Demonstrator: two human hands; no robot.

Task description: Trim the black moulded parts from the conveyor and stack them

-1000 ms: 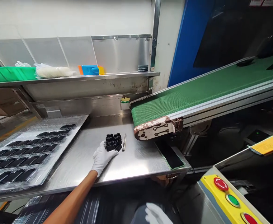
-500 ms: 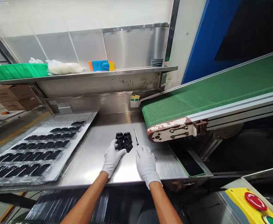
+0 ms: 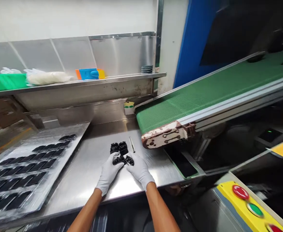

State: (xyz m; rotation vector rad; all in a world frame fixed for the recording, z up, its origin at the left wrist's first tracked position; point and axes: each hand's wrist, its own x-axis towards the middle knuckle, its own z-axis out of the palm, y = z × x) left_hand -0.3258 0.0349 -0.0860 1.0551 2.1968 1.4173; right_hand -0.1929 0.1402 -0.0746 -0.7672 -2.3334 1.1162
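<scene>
My left hand (image 3: 108, 172), in a white glove, is closed on a small black plastic part (image 3: 118, 160) just above the steel bench. Also gloved in white, my right hand (image 3: 139, 170) grips another black plastic part (image 3: 129, 160), close beside the first. Beyond my fingers a cluster of similar black parts (image 3: 119, 147) sits on the metal surface. A thin silver pen-like tool (image 3: 132, 144) lies to the right of that cluster. My fingertips partly cover both held parts, so their exact kind is unclear.
A tray (image 3: 66, 161) with rows of flat black pieces is on the left. To the right are a green conveyor belt (image 3: 170, 106), a phone (image 3: 181, 161) and a yellow button box (image 3: 246, 206). A shelf (image 3: 122, 77) bearing a green bin (image 3: 7, 82) runs behind.
My right hand has come left from near the pen-like tool and now grips a black part. My left hand has drawn one part nearer. The camera view has swung right.
</scene>
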